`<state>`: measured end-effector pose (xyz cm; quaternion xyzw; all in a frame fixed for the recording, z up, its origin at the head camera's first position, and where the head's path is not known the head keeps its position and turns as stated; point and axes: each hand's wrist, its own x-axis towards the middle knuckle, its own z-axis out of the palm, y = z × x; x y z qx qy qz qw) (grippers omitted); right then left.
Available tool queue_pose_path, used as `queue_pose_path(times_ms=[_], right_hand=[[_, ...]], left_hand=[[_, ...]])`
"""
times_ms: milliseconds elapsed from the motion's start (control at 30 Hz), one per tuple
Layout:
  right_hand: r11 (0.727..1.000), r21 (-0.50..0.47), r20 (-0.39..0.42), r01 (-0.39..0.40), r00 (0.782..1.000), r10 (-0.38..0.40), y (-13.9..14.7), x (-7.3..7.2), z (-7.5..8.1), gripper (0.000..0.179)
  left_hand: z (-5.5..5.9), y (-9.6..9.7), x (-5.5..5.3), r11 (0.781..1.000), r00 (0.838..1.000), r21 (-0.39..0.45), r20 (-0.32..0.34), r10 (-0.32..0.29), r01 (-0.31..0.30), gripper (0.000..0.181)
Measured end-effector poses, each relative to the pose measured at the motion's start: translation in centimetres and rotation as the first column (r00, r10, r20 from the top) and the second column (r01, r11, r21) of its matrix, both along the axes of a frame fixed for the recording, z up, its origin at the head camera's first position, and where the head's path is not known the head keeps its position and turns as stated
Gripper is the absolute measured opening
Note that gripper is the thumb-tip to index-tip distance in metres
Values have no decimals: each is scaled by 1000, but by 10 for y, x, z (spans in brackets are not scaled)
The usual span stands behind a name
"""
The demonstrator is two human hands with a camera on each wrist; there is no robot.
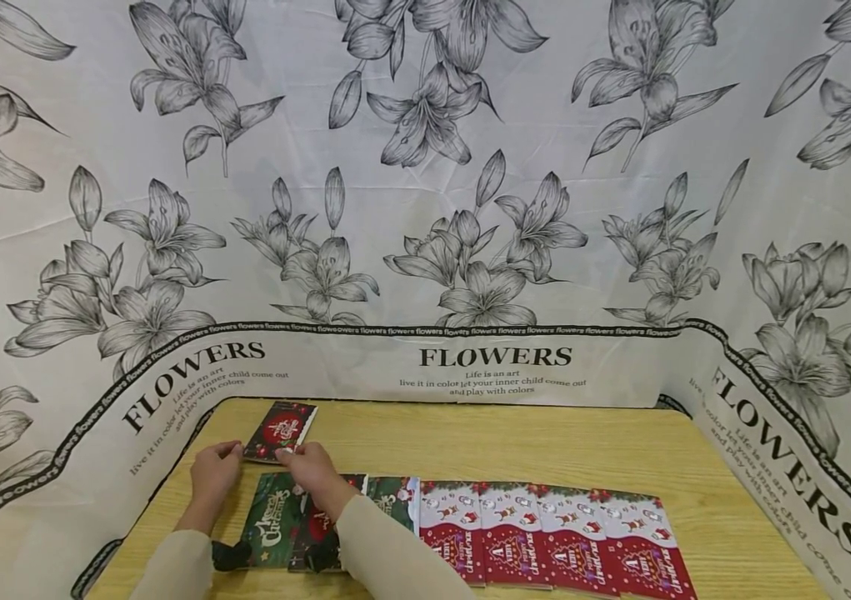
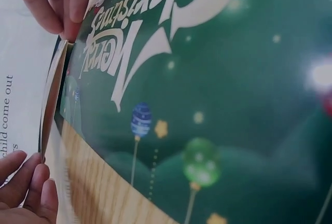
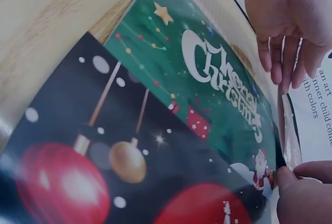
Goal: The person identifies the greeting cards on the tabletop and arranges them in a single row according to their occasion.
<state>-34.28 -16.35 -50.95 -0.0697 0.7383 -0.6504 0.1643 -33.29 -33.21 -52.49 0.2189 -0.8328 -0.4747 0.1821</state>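
My right hand (image 1: 315, 473) pinches the near edge of a dark Christmas card with a red centre (image 1: 281, 432), its thumb on top. The card lies tilted at the table's back left. My left hand (image 1: 215, 475) has its fingertips at the card's left corner; the fingers hang fairly straight in the right wrist view. Seen edge-on in the left wrist view, the held card (image 2: 52, 99) shows its folded layers. Just below the hands lie a green Merry Christmas card (image 1: 269, 525) and a dark card with baubles (image 3: 129, 125), partly covered by my right forearm in the head view.
To the right, the row continues with another green card (image 1: 398, 497) and several overlapping white-and-red cards (image 1: 518, 525). The wooden table (image 1: 545, 442) is enclosed on the back and sides by a white flower-print cloth (image 1: 350, 367).
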Motion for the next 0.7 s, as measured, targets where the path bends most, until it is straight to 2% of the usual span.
queue_pose_path(times_ms=[333,600,700], right_hand=[[999,-36,56,-31,998,33,0,5,7,65],[998,-48,100,-41,994,46,-1,4,6,69],[997,-63,113,-50,992,57,-1,3,5,63]], left_hand=[[-3,2,-1,1000,999,-20,37,10,-9,41],[-4,-1,0,999,997,-28,67,-34,36,42],[-3,-2,1,998,995,-26,80,-53,55,43]])
